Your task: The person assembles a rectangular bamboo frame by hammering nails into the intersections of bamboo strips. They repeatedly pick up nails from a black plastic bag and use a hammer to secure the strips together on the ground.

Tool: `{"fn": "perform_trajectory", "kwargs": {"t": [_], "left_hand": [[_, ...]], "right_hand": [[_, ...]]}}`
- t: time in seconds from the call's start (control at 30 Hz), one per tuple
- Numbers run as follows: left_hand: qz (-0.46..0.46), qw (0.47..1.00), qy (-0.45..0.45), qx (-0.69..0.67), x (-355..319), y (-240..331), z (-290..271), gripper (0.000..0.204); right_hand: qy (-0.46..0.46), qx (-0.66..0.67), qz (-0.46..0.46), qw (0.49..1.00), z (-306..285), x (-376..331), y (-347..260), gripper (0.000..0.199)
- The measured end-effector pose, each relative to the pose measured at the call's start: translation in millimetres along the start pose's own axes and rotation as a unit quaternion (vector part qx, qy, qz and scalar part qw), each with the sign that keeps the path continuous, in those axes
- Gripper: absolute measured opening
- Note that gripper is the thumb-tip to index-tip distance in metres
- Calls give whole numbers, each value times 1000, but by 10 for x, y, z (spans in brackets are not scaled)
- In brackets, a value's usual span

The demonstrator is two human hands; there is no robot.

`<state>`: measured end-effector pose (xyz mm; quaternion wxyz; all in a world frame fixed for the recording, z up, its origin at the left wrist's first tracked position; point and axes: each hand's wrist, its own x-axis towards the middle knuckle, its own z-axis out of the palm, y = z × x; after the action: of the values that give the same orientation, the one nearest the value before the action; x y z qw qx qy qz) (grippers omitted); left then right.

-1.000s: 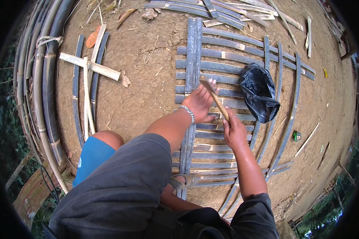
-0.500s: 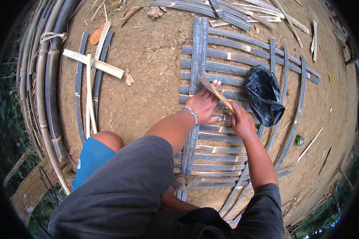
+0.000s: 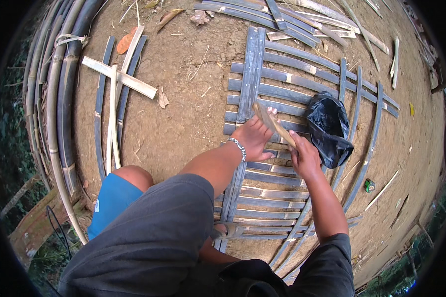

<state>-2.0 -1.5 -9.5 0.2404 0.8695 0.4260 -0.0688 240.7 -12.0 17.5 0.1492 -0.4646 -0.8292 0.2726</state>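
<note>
Bamboo slat frame (image 3: 251,79) is under your spread-out left hand (image 3: 254,138), and you've got your right hand (image 3: 306,156) wrapped round a wooden tool (image 3: 277,127).

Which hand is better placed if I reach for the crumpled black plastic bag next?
Probably your right hand: it is nearer the bag, though it would first need freeing from the slender brown wooden tool it grips. Your left hand is farther away, over the dark bamboo slats.

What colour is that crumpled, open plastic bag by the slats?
The crumpled, open plastic bag is shiny black, as the head view shows.
</note>
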Motion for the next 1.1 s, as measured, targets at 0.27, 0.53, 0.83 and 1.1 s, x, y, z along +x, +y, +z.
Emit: {"fn": "perform_trajectory", "kwargs": {"t": [0.27, 0.53, 0.83, 1.1], "left_hand": [[11, 999, 35, -18, 66, 1, 74, 103], [8, 996, 83, -14, -17, 22, 62, 102], [19, 994, 112, 2, 30, -33, 213, 103], [6, 1000, 27, -5, 4, -46, 178, 101]], "right_hand": [[-25, -42, 48, 998, 5, 74, 167, 75], [-69, -66, 76, 993, -67, 56, -19, 69], [-20, -33, -12, 999, -21, 111, 75, 74], [-51, -29, 9, 998, -62, 121, 0, 67]]}}
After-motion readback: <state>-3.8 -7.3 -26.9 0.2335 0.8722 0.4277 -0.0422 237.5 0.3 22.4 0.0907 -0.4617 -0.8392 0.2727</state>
